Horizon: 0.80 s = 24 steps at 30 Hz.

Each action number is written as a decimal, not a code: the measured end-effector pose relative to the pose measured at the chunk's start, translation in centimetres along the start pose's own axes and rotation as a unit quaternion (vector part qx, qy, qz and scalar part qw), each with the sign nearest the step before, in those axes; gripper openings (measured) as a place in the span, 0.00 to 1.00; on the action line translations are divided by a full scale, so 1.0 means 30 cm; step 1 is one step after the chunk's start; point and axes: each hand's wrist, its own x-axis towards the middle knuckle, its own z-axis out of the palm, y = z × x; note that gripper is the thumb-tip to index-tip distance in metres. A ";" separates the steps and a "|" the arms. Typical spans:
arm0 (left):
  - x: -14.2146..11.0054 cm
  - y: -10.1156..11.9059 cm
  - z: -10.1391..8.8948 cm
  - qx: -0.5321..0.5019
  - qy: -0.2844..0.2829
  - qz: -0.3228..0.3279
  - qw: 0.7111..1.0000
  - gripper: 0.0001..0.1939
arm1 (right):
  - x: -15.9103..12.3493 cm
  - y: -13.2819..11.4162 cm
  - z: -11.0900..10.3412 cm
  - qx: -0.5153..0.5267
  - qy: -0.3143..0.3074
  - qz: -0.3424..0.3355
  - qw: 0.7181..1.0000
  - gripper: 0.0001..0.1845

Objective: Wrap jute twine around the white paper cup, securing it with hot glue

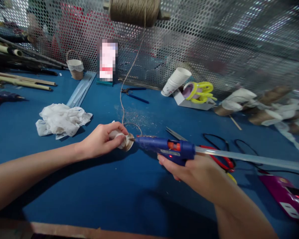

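Observation:
My left hand [103, 139] is closed around a small paper cup [127, 143] lying on its side, partly wrapped in brown twine. Much of the cup is hidden by my fingers. In my right hand [189, 169] is a blue hot glue gun [159, 145], its nozzle at the twine-wrapped end of the cup; whether it touches I cannot tell. A long clear glue stick [239, 154] sticks out of the gun's back. The twine [123, 96] runs from the cup up to a large spool [134, 11].
Left of my hands lie crumpled white material [63, 119] and clear glue sticks [82, 88]. Behind are a small handled basket [76, 69], a phone [107, 61], pliers [137, 94] and stacked paper cups [176, 81]. Red-handled scissors [220, 161] and a purple power strip [284, 196] lie right.

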 end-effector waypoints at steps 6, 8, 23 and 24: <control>0.004 0.000 0.002 0.001 0.007 -0.027 1.000 0.12 | 0.012 -0.042 -0.019 0.058 -0.022 0.047 0.997 0.21; 0.002 -0.001 0.002 -0.003 0.007 -0.021 1.000 0.12 | 0.008 -0.034 -0.014 0.056 -0.008 0.070 0.996 0.20; -0.010 -0.009 0.004 -0.005 -0.009 0.077 0.997 0.09 | 0.067 -0.019 -0.005 0.301 -0.090 0.338 0.887 0.15; -0.010 -0.009 0.004 -0.002 -0.008 0.080 0.997 0.09 | 0.069 -0.018 -0.004 0.318 -0.096 0.343 0.878 0.14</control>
